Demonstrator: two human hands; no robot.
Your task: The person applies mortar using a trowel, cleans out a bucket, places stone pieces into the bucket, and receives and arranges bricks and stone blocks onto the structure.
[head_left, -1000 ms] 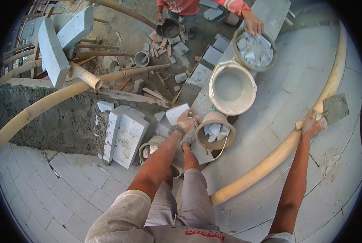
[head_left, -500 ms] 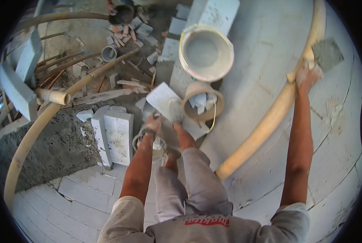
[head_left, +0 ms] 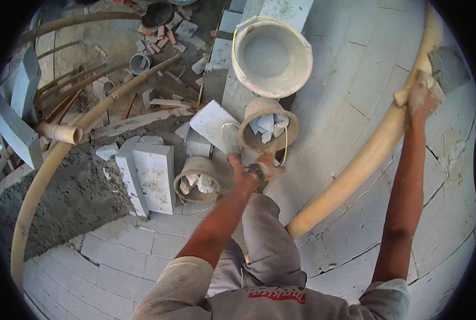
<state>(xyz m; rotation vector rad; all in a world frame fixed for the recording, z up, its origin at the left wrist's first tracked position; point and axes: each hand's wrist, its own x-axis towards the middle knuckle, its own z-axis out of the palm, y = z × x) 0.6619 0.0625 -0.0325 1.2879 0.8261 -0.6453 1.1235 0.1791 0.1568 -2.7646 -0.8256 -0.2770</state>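
My right hand (head_left: 424, 97) is closed round the handle of a trowel (head_left: 449, 68), its grey blade against the block wall beside a thick bamboo pole (head_left: 350, 162). In front of my thigh, my left hand (head_left: 268, 166) reaches out with its fingers apart and nothing visible in them. It is just below a bucket (head_left: 244, 130) with grey block fragments inside. A second small bucket (head_left: 177, 196), holding pale chunks, stands to its left. Above both, a large white bucket (head_left: 238, 74) contains grey liquid or wet mix.
White blocks (head_left: 154, 178) stand upright at the left, beside rough grey mortar (head_left: 62, 202). Another pale block (head_left: 211, 121) lies near my foot (head_left: 230, 140). A bamboo pole (head_left: 97, 120) crosses the left side. Broken bricks (head_left: 160, 40) and a dark bucket (head_left: 158, 15) are farther back.
My left hand has moved right, from over the bucket of pale chunks to below the bucket of grey fragments. My right hand and the trowel have shifted slightly right and down in view.
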